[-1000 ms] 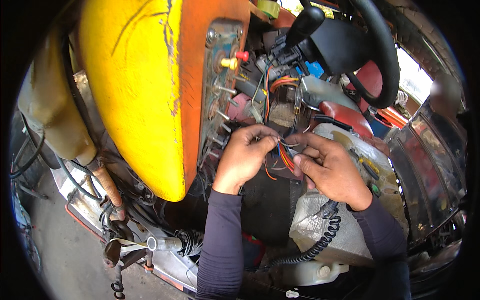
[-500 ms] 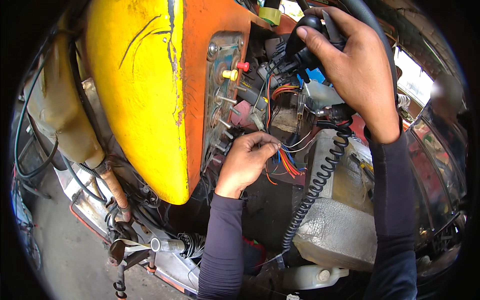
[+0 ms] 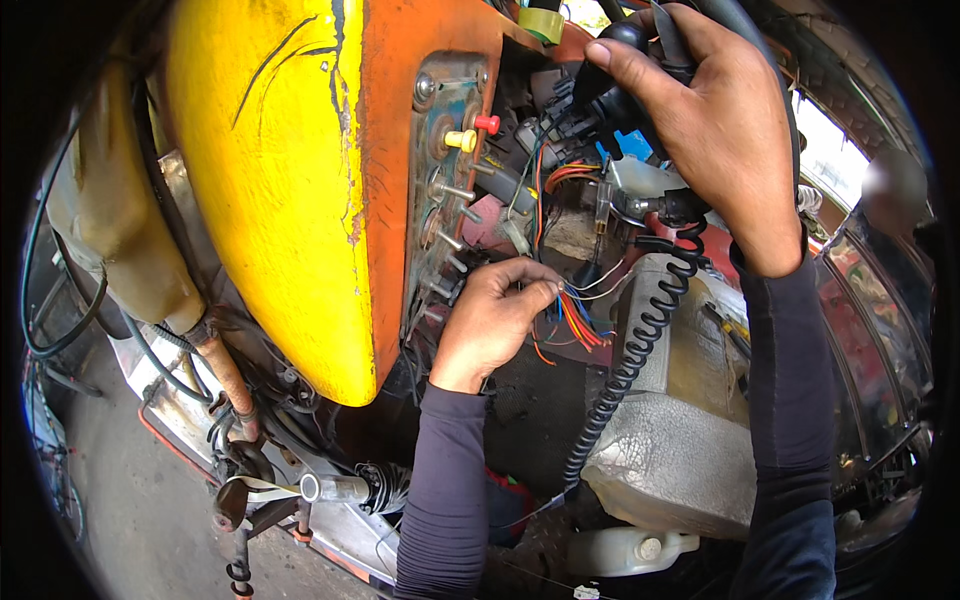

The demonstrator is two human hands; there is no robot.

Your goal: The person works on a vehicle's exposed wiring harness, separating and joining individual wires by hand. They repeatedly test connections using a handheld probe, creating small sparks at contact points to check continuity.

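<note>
My left hand (image 3: 500, 320) is closed in a pinch on a bundle of thin coloured wires (image 3: 578, 322). Their loose ends, orange, red, yellow and blue, fan out to the right of my fingertips, with white strands beside them. Higher up on the right, my right hand (image 3: 728, 140) is wrapped round a black part with a rounded knob (image 3: 622, 48), close to a curved black rim (image 3: 765, 60). A flat grey metal piece (image 3: 672, 35) sticks up between thumb and fingers; my palm hides most of what it holds.
A yellow and orange body panel (image 3: 270, 200) stands on the left, its metal plate (image 3: 425, 160) carrying knobs and toggle switches. A black coiled cable (image 3: 635, 365) hangs over a silver-covered box (image 3: 670, 455). Below lies a white plastic jug (image 3: 625, 550). A person (image 3: 890, 200) is at the far right.
My right hand has shifted slightly up and to the right with the black part. The left hand keeps its pinch on the wires, whose loose ends have moved a little.
</note>
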